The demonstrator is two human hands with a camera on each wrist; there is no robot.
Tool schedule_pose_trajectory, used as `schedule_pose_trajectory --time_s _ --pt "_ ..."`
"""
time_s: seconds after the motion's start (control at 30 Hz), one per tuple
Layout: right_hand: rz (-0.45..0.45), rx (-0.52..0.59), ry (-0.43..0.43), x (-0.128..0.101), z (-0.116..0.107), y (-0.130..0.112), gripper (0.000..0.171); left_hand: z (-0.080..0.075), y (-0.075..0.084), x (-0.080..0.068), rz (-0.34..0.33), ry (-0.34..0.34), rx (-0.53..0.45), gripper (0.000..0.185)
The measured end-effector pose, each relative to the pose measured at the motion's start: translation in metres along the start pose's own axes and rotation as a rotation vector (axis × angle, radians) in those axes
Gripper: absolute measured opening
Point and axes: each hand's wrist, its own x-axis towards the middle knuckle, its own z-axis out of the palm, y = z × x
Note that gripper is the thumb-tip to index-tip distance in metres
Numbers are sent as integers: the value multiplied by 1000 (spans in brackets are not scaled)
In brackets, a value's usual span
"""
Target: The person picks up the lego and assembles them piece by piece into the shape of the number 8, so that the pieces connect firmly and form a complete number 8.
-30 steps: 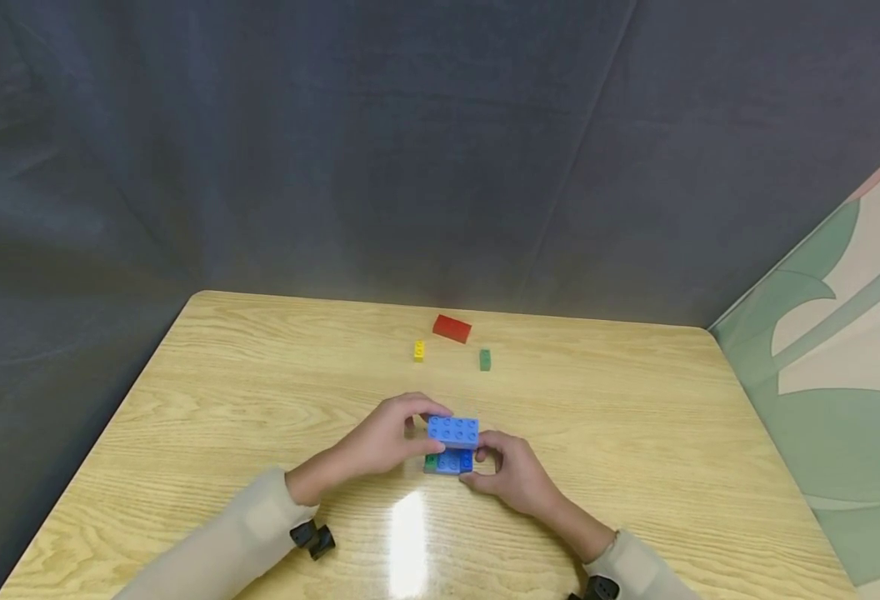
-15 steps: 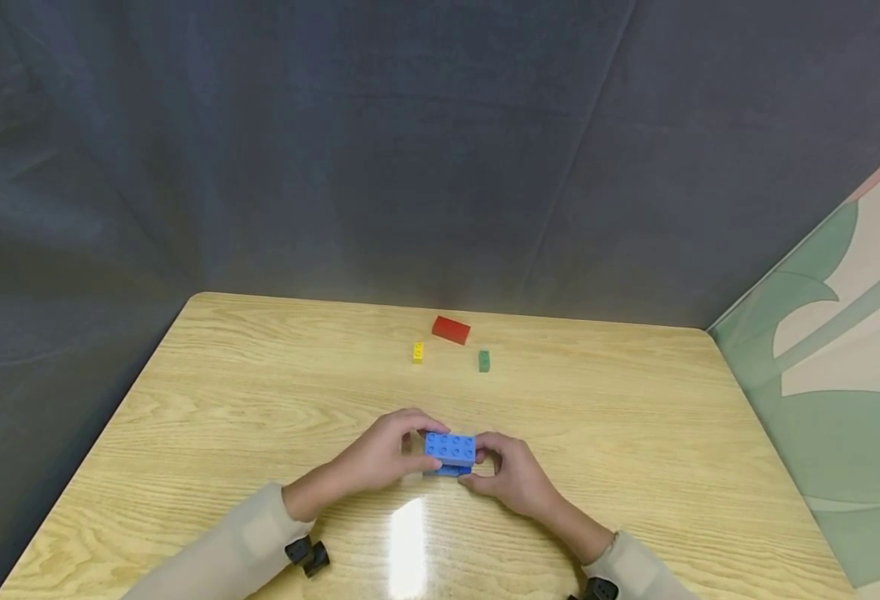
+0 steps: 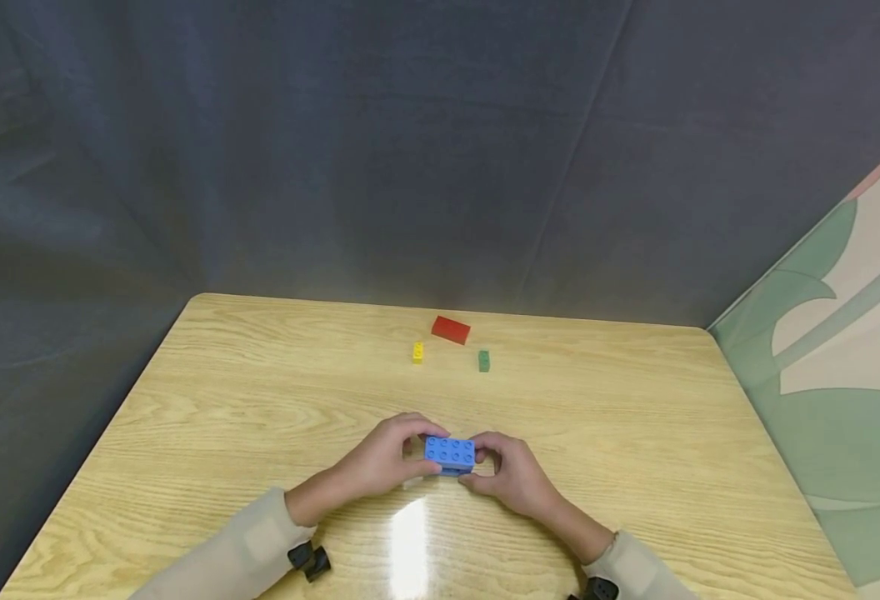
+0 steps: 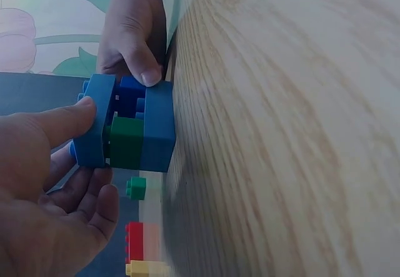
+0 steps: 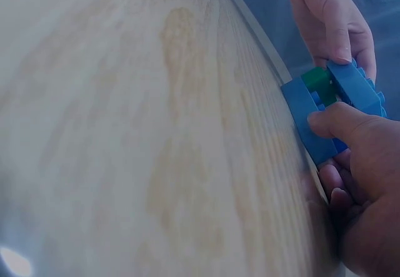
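Fingers of the left hand [image 3: 389, 457] pinch the upper blue brick [image 3: 450, 451], lengthwise above the lower blue brick [image 4: 160, 127] that the right hand [image 3: 513, 475] grips.

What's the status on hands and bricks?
Left hand pinches top brick. Right hand grips bottom brick. Green brick between them, slim gap under top brick. Nothing visible in the way.
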Motion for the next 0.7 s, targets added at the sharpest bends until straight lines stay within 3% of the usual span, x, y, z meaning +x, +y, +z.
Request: schedule_pose_trajectory --time_s 0.7 --pt "-5 -20 9 0 0 0 31 3 7 1 -8 28 128 39"
